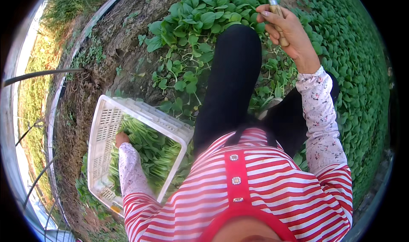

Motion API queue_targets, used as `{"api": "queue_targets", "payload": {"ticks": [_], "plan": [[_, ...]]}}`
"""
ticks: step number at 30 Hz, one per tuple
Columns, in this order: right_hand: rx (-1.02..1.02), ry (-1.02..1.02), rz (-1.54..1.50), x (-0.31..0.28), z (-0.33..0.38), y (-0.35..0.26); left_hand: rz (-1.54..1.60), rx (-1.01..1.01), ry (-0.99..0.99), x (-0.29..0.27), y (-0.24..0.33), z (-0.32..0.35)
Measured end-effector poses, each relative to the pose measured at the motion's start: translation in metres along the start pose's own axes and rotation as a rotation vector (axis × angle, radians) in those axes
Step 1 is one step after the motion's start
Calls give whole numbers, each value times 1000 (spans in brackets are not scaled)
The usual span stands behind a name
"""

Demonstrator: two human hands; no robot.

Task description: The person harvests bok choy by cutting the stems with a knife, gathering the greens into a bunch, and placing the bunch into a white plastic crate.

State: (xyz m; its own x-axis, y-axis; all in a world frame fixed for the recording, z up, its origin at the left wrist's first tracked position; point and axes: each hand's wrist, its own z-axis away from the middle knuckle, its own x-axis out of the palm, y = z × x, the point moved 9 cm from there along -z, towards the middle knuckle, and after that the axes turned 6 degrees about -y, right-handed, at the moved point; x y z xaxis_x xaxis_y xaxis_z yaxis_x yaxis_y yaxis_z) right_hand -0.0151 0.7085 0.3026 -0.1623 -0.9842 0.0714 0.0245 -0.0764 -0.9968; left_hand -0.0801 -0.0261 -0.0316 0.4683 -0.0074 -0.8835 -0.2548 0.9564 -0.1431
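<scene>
Knife (pixel 275 7): pale wooden handle, metal collar, silvery blade; tip cropped by the upper edge. Right hand (pixel 294 34) grips the handle, raised near the leafy plants (pixel 204 12). Long axis runs away from the wearer, leaning slightly left, blade end outward. Left hand (pixel 122 139) is in the white crate (pixel 101 133) at the bunched greens (pixel 149 152); fingers hidden, can't tell if grasping.

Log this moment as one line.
left hand: at white crate, beside leafy greens | right hand: grip on wooden-handled knife | growing plants: ahead and right
</scene>
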Motion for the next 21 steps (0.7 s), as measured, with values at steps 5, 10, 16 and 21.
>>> {"api": "queue_targets", "payload": {"ticks": [5, 10, 16, 21], "plan": [[-103, 141, 5, -60, 18, -25, -384, 44, 243, 19, -1, -59], [-109, 339, -196, -129, 42, 10, -423, 103, 338, -27, 14, -37], [-48, 545, -249, -189, 57, 60, -717, 239, -289, -3, 76, 17], [118, 628, -116, -233, 46, 117, -367, -218, -62, -111, 40, 37]]}}
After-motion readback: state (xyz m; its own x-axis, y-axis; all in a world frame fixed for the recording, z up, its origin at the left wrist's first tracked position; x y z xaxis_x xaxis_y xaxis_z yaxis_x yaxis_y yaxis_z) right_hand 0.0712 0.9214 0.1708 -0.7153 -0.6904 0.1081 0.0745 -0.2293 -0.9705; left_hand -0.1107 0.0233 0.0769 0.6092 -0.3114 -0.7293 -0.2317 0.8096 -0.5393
